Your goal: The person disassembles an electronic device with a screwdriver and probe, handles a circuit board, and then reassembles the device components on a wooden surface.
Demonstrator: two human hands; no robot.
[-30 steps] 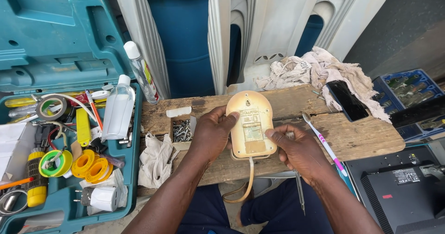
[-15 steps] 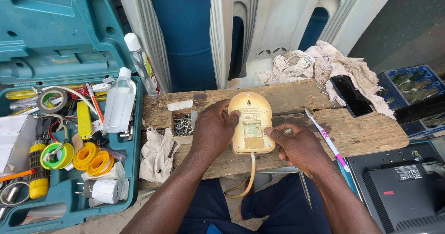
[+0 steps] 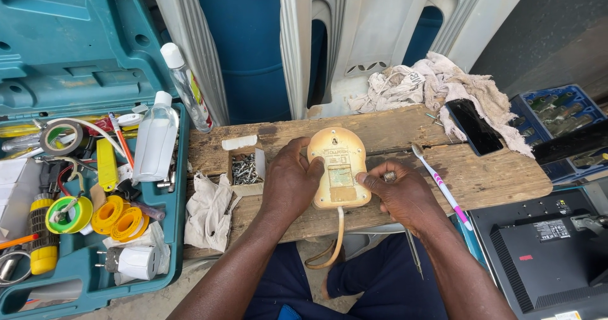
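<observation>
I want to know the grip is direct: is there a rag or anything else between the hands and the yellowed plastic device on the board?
Nothing visible. The left hand and right hand touch the yellowed device bare, one on each side. The rag lies apart, left of the hands.

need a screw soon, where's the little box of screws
In the head view the small open box of screws sits on the wooden board, just left of the left hand and above the crumpled cloth.
</observation>
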